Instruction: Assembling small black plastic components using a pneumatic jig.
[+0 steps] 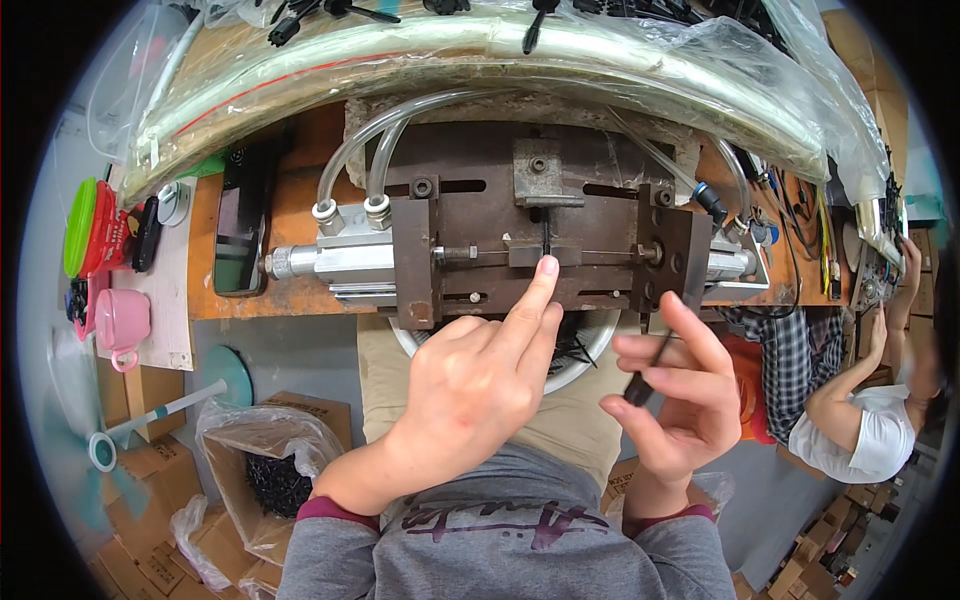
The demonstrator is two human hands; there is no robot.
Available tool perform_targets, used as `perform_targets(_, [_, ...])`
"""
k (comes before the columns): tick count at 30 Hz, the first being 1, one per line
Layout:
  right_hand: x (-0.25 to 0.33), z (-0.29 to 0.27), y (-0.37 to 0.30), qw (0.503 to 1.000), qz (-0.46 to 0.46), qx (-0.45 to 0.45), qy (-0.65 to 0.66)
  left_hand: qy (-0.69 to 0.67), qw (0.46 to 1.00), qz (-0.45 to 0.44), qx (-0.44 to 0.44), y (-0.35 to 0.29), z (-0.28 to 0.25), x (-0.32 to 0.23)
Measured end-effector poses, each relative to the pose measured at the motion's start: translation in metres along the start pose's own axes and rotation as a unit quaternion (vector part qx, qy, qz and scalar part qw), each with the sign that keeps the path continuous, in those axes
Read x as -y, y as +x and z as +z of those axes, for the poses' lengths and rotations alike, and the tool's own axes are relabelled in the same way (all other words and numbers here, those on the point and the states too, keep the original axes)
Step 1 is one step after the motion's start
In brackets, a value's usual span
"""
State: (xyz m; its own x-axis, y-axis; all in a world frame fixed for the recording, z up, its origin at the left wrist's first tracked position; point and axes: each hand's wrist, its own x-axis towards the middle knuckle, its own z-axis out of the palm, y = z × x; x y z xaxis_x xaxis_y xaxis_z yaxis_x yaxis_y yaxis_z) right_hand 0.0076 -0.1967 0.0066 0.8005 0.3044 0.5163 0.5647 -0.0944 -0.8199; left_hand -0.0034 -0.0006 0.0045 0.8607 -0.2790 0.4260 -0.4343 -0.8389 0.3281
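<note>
Clock centred on the fixture's centre block (530, 253).

Left hand (475, 375) at 7: index out straight, tip at the near end of the thin dark part (546, 236) standing in the block; contact looks likely, pressure I can't tell. Other fingers loosely bent, no pinch, nothing seen held.

Right hand (690, 390) between 4 and 5: narrow grip, thumb and fingers on a slim black piece (638, 388), off the fixture.

Step, my read: locating the part in the block, second piece at the ready. Next move calls for the index to square the part up, then get clear of the block before anything closes on it; right grip just keeps its piece oriented.

Outward: bolted bracket (538, 172) at 12, its lower end near the part. Silver cylinders at 9 (355, 265) and 3 (725, 264), thin rods toward the block. Clear tubes (345, 150) at 10. Phone (240, 230) on the wooden table (290, 220), farther out at 9. Carton of black pieces (278, 485) between 7 and 8, below table level.
</note>
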Motion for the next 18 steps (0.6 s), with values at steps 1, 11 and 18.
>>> perform_targets(1, [0.008,0.008,0.004,0.997,0.021,-0.040,-0.059,-0.003,1.000,-0.001,-0.001,0.000,0.000,0.000])
perform_targets(11, [-0.003,0.022,0.021,0.944,-0.074,0.115,-0.302,-0.149,0.983,0.021,0.102,-0.021,-0.026,0.010])
perform_targets(18, [-0.004,0.040,0.030,0.913,-0.067,0.134,-0.379,-0.186,0.972,-0.009,0.143,-0.039,-0.018,0.013])
